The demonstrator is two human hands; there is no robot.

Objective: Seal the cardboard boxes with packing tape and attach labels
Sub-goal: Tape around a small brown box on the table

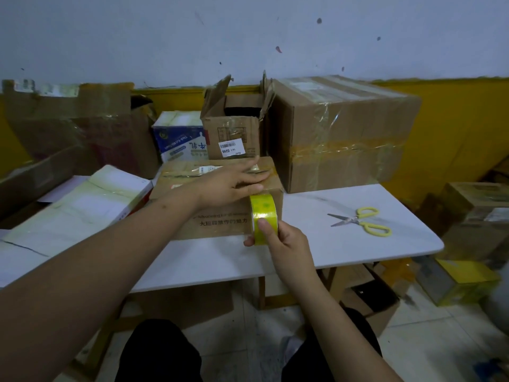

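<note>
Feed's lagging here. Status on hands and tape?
Left hand flat on small box top. Right hand grips tape roll at box's front. Scissors lie clear, right.

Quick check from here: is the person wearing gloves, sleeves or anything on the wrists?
No. The left hand and right hand are bare, without gloves, rings, watch or bands. Both forearms are uncovered as far as the frame shows, so no sleeves appear. Dark trousers cover the legs below.
</note>
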